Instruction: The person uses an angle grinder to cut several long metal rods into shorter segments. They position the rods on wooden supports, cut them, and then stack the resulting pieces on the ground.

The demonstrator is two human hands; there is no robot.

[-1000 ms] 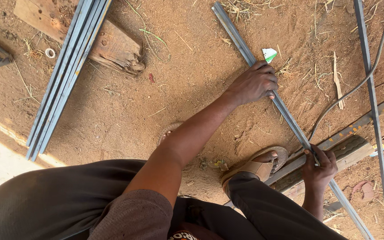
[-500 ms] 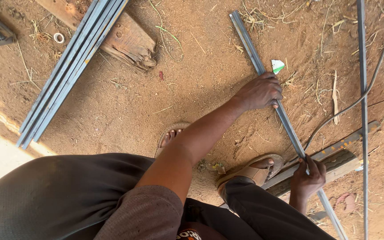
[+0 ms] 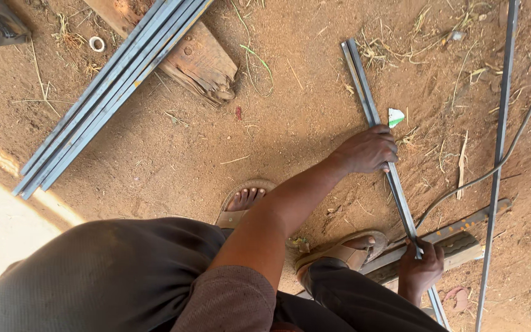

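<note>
While the long grey steel bar [image 3: 379, 141] is lying slantwise on the dirt ground [image 3: 278, 135], its near part crossing a wooden plank [image 3: 456, 243], you are pressing your left hand [image 3: 369, 150] onto its middle, fingers curled over it. Your right hand [image 3: 420, 265] is gripping it lower down, closed around it.

left hand [image 3: 369, 150] outstretched, right hand [image 3: 421, 265] clenched

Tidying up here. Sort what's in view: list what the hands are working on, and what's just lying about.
In hand: left hand and right hand on the metal bar, across a wooden batten.

Lying about: stacked metal strips, wood block, cable, thin rod, small ring.
</note>
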